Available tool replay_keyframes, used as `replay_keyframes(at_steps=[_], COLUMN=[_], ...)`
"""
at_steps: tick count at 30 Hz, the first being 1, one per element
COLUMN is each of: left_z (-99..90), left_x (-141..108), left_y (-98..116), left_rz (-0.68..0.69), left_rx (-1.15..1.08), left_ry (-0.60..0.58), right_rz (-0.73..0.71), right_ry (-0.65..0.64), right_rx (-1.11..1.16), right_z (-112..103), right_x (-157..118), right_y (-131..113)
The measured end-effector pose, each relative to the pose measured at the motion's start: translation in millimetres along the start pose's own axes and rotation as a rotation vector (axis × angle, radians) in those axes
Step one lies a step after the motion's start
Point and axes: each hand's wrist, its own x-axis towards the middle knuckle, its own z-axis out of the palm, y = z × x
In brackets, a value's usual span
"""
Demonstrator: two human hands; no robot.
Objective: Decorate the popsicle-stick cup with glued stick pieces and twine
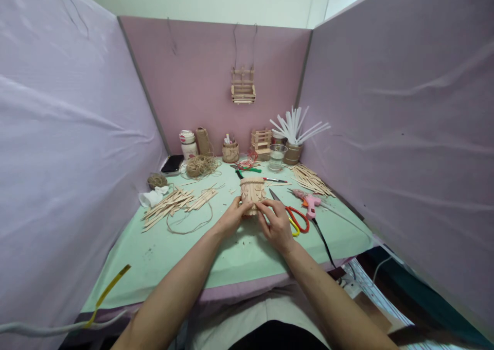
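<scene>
A small cup-shaped holder (252, 189) made of pale wooden sticks stands upright at the middle of the green-covered table. My left hand (233, 215) grips its left side near the bottom, thumb against the front. On the right, my right hand (275, 222) has its fingertips pinched at the holder's lower front; whether a small piece sits between them is too small to make out. Red-handled scissors (298, 219) lie just right of my right hand, with a yellow-handled tool (294, 227) beside them. Farther right rests a pink glue gun (312, 204).
Loose wooden sticks (165, 208) and a twine strand (189, 232) lie left; more sticks (312, 179) lie right. Along the back are a twine heap (201, 166), a clear cup of water (277, 158), green-handled pliers (250, 170) and a pot (292, 154) with white glue sticks.
</scene>
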Motion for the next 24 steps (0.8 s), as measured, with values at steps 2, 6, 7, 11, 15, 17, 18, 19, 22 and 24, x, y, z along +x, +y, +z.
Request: replay_keyframes(at_steps=[2,6,7,11,15,17,18,19,22,24], left_z=[2.5,6.9,7.3,6.0,1.9,-0.8,-2.2,-3.4,-5.6,-6.0], left_x=[-1.6,-5.0,-5.5,-3.6,1.9,3.8,4.3,4.4,3.2,2.5], left_y=[2.3,6.9,7.5,6.7,5.6,6.6,7.6,8.8,13.1,15.1], left_rz=[-0.005,-0.005,-0.002,0.011,0.009,0.019,0.023,0.027,0.047,0.057], left_rx=[0.031,0.058,0.061,0.056,0.042,0.033,0.026,0.013,-0.053,-0.091], left_ry=[0.005,0.026,0.026,0.025,0.048,0.060,0.066,0.071,0.086,0.085], right_rz=[-0.014,-0.029,-0.031,0.017,0.187,0.244,0.267,0.289,0.447,0.671], right_ry=[-0.003,-0.019,-0.023,0.034,0.180,0.180,0.174,0.170,0.132,-0.049], right_rx=[0.001,0.001,0.004,0.035,-0.007,-0.062,-0.093,-0.133,-0.340,-0.492], right_z=[0.1,-0.6,-0.8,-2.7,-13.6,-27.1,-36.1,-46.4,-80.3,-98.7], right_x=[-0.4,0.2,0.5,1.4,2.5,2.8,2.6,2.2,0.3,0.2], right_y=[0.8,0.2,-0.5,-2.7,3.8,13.5,20.1,27.9,55.2,72.7])
